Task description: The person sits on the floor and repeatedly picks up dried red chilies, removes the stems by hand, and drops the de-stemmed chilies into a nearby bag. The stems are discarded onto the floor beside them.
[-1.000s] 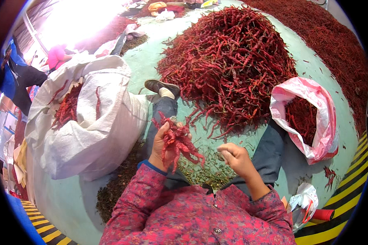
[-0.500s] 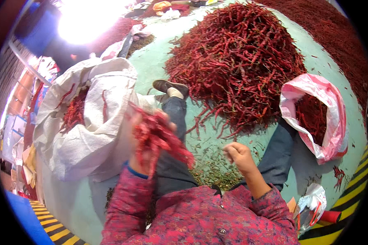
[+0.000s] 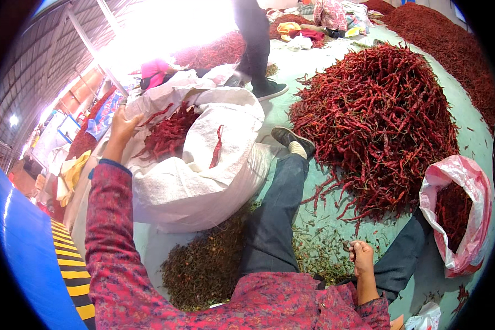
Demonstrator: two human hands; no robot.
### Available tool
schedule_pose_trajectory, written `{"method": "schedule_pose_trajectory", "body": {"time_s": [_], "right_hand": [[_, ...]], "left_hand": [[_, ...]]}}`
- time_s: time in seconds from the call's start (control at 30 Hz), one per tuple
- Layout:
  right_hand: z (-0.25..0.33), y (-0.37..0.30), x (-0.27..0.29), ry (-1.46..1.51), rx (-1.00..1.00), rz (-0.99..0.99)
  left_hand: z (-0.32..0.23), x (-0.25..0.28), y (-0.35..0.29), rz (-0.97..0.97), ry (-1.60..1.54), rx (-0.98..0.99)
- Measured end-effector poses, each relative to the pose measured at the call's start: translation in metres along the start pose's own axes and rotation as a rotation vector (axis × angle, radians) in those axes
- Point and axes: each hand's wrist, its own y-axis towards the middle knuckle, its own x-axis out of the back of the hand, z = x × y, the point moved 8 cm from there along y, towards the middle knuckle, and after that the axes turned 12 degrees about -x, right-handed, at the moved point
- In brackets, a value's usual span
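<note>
My left hand (image 3: 123,125) is at the left rim of a big white woven sack (image 3: 190,190), thumb apart from the fingers, with no chillies in it. Whether it touches the rim I cannot tell. Dried red chillies (image 3: 173,132) lie in the sack's mouth, and a single chilli (image 3: 216,147) rests on its folded cloth. My right hand (image 3: 362,257) is closed above my right thigh, with a small dark bit at its fingertips that I cannot make out. Beyond it rises a large heap of red chillies (image 3: 377,126) on the pale green floor.
A pink-and-white sack (image 3: 467,258) holding chillies stands by my right leg. Chilli stems (image 3: 322,250) litter the floor between my legs; a brown scrap pile (image 3: 203,264) lies left. Another person's dark-clothed leg (image 3: 253,47) is behind the white sack. Yellow-black striping (image 3: 71,264) runs along the left.
My left hand has moved left to the white sack's rim, and the bunch of chillies is out of it. The view has swung left. A person's leg now shows beyond the sack.
</note>
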Motion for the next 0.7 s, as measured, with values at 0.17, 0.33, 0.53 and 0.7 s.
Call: {"method": "schedule_pose_trajectory", "body": {"time_s": [0.17, 0.33, 0.53, 0.7], "right_hand": [[-0.002, 0.001, 0.012, 0.020, -0.037, -0.072], [-0.022, 0.023, 0.035, -0.079, -0.087, -0.168], [-0.046, 0.034, 0.050, -0.029, -0.232, -0.178], [-0.040, 0.042, 0.044, -0.018, -0.237, -0.172]], "left_hand": [[-0.091, 0.022, -0.004, -0.301, -0.512, -0.085], [-0.285, -0.043, -0.105, 0.096, -0.855, -0.306], [-0.409, -0.254, -0.273, 0.908, -1.090, -0.221], [-0.478, -0.358, -0.319, 0.978, -0.935, -0.297]]}}
